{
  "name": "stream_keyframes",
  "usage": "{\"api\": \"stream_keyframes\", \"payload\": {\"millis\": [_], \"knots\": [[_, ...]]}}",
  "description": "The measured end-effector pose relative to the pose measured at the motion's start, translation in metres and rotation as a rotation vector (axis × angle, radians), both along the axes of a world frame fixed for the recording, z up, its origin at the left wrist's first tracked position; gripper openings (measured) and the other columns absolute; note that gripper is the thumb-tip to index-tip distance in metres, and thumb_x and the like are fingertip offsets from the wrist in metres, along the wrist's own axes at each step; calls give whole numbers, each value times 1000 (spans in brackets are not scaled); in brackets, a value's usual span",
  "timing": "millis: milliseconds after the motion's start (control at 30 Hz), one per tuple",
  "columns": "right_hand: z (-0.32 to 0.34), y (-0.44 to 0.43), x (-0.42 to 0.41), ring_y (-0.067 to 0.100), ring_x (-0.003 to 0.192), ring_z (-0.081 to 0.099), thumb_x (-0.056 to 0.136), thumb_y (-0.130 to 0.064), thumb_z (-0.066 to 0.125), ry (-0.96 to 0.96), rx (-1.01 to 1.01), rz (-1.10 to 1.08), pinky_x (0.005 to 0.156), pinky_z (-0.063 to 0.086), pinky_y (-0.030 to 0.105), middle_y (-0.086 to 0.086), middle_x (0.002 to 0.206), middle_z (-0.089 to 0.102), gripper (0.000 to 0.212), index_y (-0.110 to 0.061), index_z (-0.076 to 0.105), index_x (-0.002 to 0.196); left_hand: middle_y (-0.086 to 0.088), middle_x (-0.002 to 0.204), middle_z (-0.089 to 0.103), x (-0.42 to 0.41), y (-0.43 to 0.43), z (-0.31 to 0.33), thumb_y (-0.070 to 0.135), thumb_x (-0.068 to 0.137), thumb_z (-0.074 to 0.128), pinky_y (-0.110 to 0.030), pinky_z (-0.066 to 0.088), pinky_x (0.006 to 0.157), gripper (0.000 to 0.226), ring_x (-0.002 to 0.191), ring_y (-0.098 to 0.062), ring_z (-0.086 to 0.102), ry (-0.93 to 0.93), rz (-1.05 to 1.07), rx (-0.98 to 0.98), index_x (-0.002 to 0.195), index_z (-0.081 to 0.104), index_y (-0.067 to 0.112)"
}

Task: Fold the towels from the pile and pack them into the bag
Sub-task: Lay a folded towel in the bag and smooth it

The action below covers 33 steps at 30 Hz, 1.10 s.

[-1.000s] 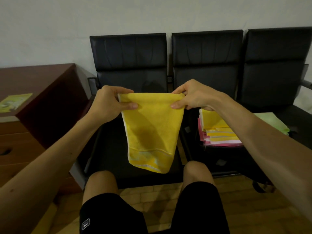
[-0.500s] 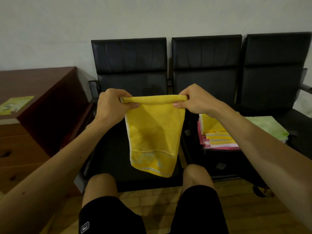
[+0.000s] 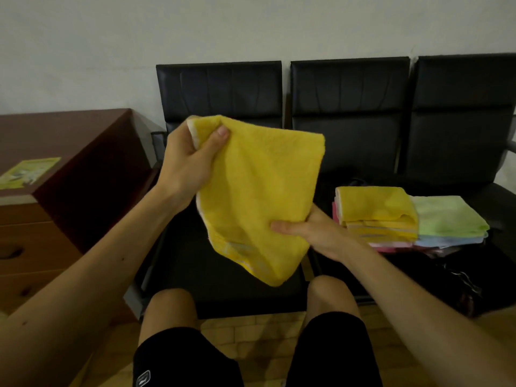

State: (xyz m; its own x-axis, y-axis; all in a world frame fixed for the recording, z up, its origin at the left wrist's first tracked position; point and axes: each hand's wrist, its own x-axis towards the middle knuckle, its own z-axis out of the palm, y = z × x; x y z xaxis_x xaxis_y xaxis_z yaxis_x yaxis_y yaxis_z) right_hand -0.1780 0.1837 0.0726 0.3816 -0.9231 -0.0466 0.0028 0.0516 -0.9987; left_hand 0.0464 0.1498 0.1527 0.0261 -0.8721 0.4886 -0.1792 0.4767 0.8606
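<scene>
Left hand [image 3: 190, 160] raised, thumb and curled fingers pinching top corner of yellow towel [image 3: 259, 196]; right hand [image 3: 315, 233] lower, thumb across front, gripping side edge. Towel: soft terry, doubled, hanging tilted before black padded chair [image 3: 217, 90]; folded pile [image 3: 391, 216] on neighbouring seat

Setting: looks like an office or waiting room. Evidence: three black padded chairs [image 3: 220, 90] stand side by side in a row against a plain white wall [image 3: 195, 29]. A dark brown wooden cabinet [image 3: 69, 129] with drawers [image 3: 28, 247] stands left of them, a printed leaflet [image 3: 29, 171] lying on top. The floor [image 3: 251, 331] is light wood-pattern blocks.
</scene>
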Motion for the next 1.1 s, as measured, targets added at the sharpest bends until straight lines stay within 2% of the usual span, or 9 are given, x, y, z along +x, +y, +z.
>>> {"api": "stream_keyframes", "payload": {"millis": [200, 300, 367, 500, 633, 733, 833, 933, 1100], "knots": [[12, 4, 11, 13, 95, 72, 74, -24, 70, -173, 31, -69, 76, 58, 26, -4, 101, 76, 37, -19, 66, 111, 6, 108, 65, 14, -14, -3, 31, 91, 68, -29, 55, 84, 25, 97, -9, 65, 139, 142, 283, 112, 59, 21], [20, 6, 14, 11, 92, 72, 75, -25, 69, -189, 31, -64, 73, 58, 24, -7, 96, 76, 33, -21, 66, 108, 2, 110, 64, 18, -15, -10, 34, 90, 69, -32, 53, 77, 40, 97, -15, 64, 235, 122, 501, 123, 55, 17], [26, 7, 15, 8, 88, 72, 74, -25, 69, -212, 21, -89, 70, 58, 22, -10, 92, 76, 31, -22, 66, 105, -7, 119, 68, 19, -11, -13, 44, 92, 63, -36, 54, 77, 53, 100, -25, 69, 389, -58, 650, 133, 53, 12], [34, 8, 16, 7, 83, 73, 81, -20, 66, -307, 24, -131, 66, 58, 21, -10, 88, 77, 19, -22, 66, 100, -12, 135, 62, 20, 1, -34, 70, 87, 40, -49, 50, 98, 75, 122, -32, 61, 655, -518, 673, 139, 53, 18], [41, 5, 13, 7, 81, 73, 91, -15, 61, -333, 23, -181, 64, 58, 22, -10, 85, 77, 11, -22, 66, 98, -9, 144, 54, 14, 10, -58, 74, 80, 42, -54, 47, 102, 75, 131, -34, 52, 550, -745, 711, 138, 57, 28], [42, 4, 12, 9, 82, 74, 91, -17, 61, -331, 34, -176, 65, 59, 24, -9, 86, 77, 11, -22, 65, 100, -10, 145, 53, 13, 9, -65, 56, 75, 76, -48, 51, 97, 84, 132, -33, 52, 465, -754, 717, 146, 45, 23], [42, 5, 10, 9, 81, 74, 86, -15, 63, -341, 52, -146, 66, 60, 26, -9, 85, 77, 16, -22, 63, 100, -9, 141, 57, 13, 6, -65, 38, 62, 91, -43, 55, 91, 99, 126, -32, 57, 376, -727, 715, 146, 41, 24], [43, 8, 8, 8, 80, 74, 71, -16, 69, -347, 52, -72, 64, 59, 25, -10, 85, 77, 34, -23, 61, 103, -7, 134, 63, 11, 7, -65, 29, 62, 92, -41, 57, 87, 92, 121, -30, 62, 298, -682, 722, 141, 45, 25], [33, 7, 1, 15, 89, 74, 43, -16, 85, -360, 76, 11, 67, 59, 28, -2, 97, 77, 71, -22, 61, 110, -2, 132, 63, 10, 7, -68, 18, 82, 72, -45, 56, 91, 68, 118, -25, 64, 204, -550, 649, 140, 42, 36]]}}
